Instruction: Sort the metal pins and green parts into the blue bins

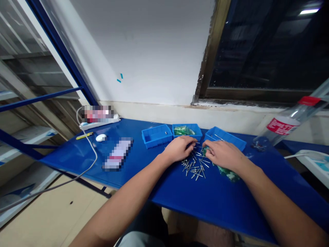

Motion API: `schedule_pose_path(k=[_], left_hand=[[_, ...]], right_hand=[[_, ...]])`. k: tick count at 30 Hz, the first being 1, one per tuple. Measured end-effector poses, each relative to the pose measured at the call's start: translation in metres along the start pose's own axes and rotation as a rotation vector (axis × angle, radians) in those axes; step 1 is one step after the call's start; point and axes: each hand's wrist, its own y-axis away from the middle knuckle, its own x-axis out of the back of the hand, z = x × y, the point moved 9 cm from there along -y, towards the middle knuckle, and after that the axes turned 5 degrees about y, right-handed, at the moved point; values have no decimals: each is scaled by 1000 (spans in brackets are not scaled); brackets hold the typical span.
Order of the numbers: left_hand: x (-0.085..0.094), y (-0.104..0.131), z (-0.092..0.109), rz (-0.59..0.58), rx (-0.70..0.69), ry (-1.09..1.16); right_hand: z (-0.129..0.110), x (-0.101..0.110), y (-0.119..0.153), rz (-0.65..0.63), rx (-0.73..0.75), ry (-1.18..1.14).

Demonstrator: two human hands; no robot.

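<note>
Thin metal pins (194,168) lie in a loose pile on the blue table. My left hand (181,148) is over the pile's upper left edge, its fingers closed on a thin pin. Over the right side, my right hand (221,154) has its fingers bent and pressed together near a pin; what they hold is too small to name. Under that hand lies a green bag (230,174), partly hidden. Behind the hands stand three blue trays: the left one (156,136) has a small piece inside, the middle one (186,136) holds green packets, and the right one (232,142) holds thin pins.
A clear bottle (282,125) with a red label stands tilted in view at the right. On the left are a white mouse (101,137), a yellow cutter (84,136), a blurred flat item (117,154), a cable and a power strip (101,121). Another power strip (315,164) is far right.
</note>
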Motion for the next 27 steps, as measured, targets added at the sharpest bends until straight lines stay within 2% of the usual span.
schedule_pose_path(k=[2, 5, 8, 10, 14, 20, 24, 27], left_hand=[[3, 0, 2, 8, 16, 39], [9, 0, 10, 24, 28, 148], [12, 1, 15, 45, 51, 243], [11, 1, 12, 50, 85, 300], [9, 0, -3, 111, 177, 437], [3, 2, -27, 162, 306, 618], [4, 2, -24, 163, 269, 551], [13, 2, -10, 190, 170, 381]], right_hand=[[-1, 10, 0, 83, 0, -13], [0, 33, 4, 292, -37, -127], [3, 47, 10, 482, -111, -398], [4, 43, 10, 541, -158, -598], [5, 18, 3, 524, -227, -1014], [7, -5, -5, 397, -309, -1282], [6, -13, -8, 283, -326, -1332], [10, -17, -8, 292, -363, -1348]])
